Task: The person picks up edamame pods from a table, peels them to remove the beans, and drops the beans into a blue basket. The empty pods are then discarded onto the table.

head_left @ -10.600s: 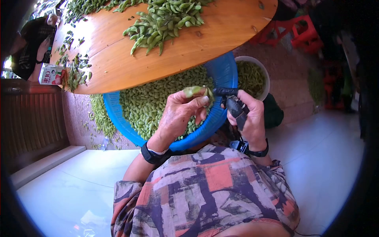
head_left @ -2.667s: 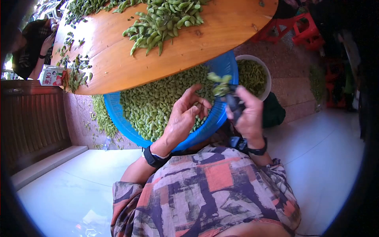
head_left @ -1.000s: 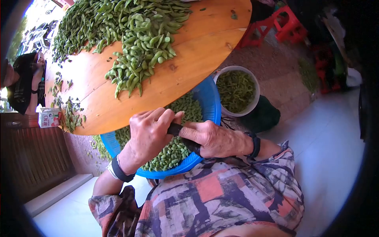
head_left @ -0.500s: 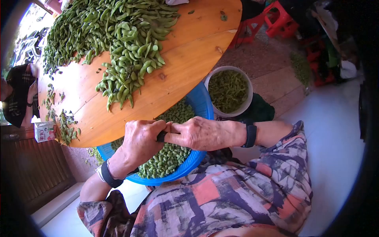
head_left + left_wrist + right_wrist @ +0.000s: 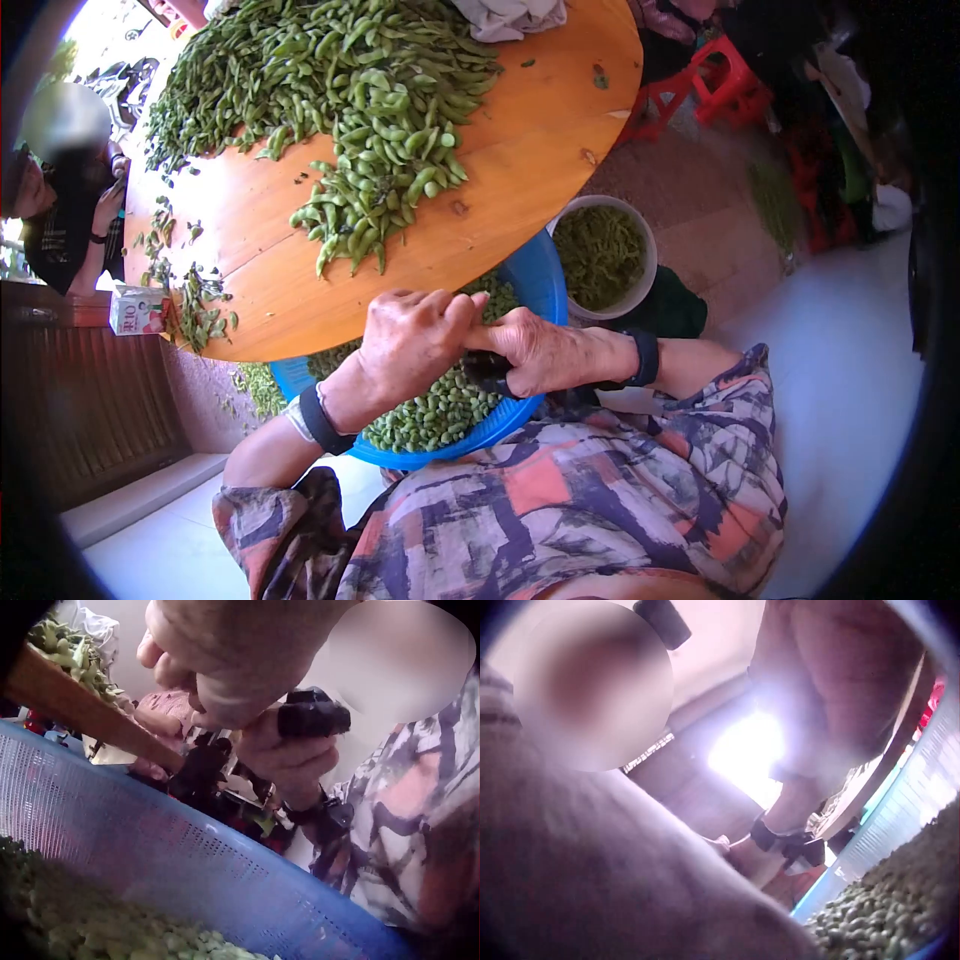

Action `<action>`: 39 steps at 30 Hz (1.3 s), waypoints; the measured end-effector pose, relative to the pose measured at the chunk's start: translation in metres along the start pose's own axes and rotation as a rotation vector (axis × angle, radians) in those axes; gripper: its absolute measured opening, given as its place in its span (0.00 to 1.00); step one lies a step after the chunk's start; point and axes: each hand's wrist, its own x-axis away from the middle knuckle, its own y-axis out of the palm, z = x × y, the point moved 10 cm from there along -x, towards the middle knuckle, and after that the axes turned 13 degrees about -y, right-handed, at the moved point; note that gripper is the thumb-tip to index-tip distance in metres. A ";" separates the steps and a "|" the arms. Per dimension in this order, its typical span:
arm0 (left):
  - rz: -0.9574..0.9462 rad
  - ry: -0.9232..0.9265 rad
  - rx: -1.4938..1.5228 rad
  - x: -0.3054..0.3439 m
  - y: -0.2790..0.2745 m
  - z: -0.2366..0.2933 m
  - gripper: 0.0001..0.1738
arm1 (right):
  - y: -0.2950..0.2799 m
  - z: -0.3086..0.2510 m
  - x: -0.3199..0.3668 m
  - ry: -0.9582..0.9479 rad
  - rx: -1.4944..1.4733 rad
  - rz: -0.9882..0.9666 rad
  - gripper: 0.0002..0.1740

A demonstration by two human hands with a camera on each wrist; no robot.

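In the head view my left hand [image 5: 415, 335] and right hand [image 5: 545, 352] meet over a blue basket [image 5: 553, 285] of shelled green beans [image 5: 440, 415]. The left fingers curl over the end of the right index finger [image 5: 487, 337], hiding its tip. Black wrapping [image 5: 487, 370] shows under the right hand. In the left wrist view a black thumb cover [image 5: 313, 712] stands up from the right hand [image 5: 289, 754], whose other fingers are curled in. No pod shows in either hand. The left hand [image 5: 232, 652] fills the top of that view.
A wooden table [image 5: 520, 180] overhangs the basket, with a heap of bean pods [image 5: 390, 150] on it. A white bucket [image 5: 647, 225] of green scraps stands to the right. A drink carton [image 5: 137, 310] stands at the table's left edge, near another person [image 5: 75, 225].
Earlier my left hand held a pod, then the right hand carried pod pieces off to the right. Since then both hands have come together over the basket, and the head view has shifted.
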 end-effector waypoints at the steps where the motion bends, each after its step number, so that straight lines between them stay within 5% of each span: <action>1: -0.042 0.000 0.013 0.002 0.008 -0.002 0.11 | 0.001 0.001 0.000 0.020 0.091 -0.057 0.32; 4: -0.084 0.009 0.025 0.000 0.009 -0.001 0.11 | 0.003 0.001 -0.001 0.038 0.231 -0.137 0.31; 8: -0.043 -0.027 0.038 -0.005 0.005 -0.003 0.07 | -0.001 -0.002 -0.007 0.112 -0.134 -0.049 0.34; 10: 0.035 0.005 -0.024 -0.006 0.001 -0.003 0.14 | 0.012 0.014 0.004 0.440 -0.500 -0.037 0.34; 13: -0.067 0.015 0.023 -0.006 0.014 -0.011 0.12 | 0.015 0.026 0.004 0.357 -0.386 -0.028 0.35; 16: -0.331 -0.021 -0.015 -0.013 0.023 -0.016 0.21 | -0.002 0.023 -0.001 0.248 -0.269 0.071 0.28; 18: -0.204 0.096 0.145 -0.021 -0.008 -0.006 0.24 | -0.026 0.019 0.008 0.324 -0.044 0.012 0.19; 20: -0.290 0.022 0.260 -0.026 -0.017 -0.020 0.22 | -0.052 0.017 0.022 0.373 0.138 0.047 0.15; 22: -0.004 -0.114 0.308 -0.039 -0.049 -0.043 0.19 | -0.067 0.008 0.030 0.491 -0.040 0.279 0.26; 23: -0.010 -0.154 0.186 -0.046 -0.041 -0.054 0.18 | -0.067 0.015 0.038 0.509 -0.172 0.382 0.30; 26: 0.150 -0.180 -0.017 -0.060 -0.027 -0.064 0.18 | -0.071 0.009 0.044 0.537 -0.204 0.460 0.28; 34: 0.169 -0.211 -0.103 -0.070 -0.018 -0.078 0.13 | -0.071 0.017 0.052 0.519 -0.208 0.470 0.29; 39: 0.226 -0.339 0.395 -0.057 -0.049 -0.074 0.09 | -0.080 0.005 0.033 0.314 -0.254 0.685 0.22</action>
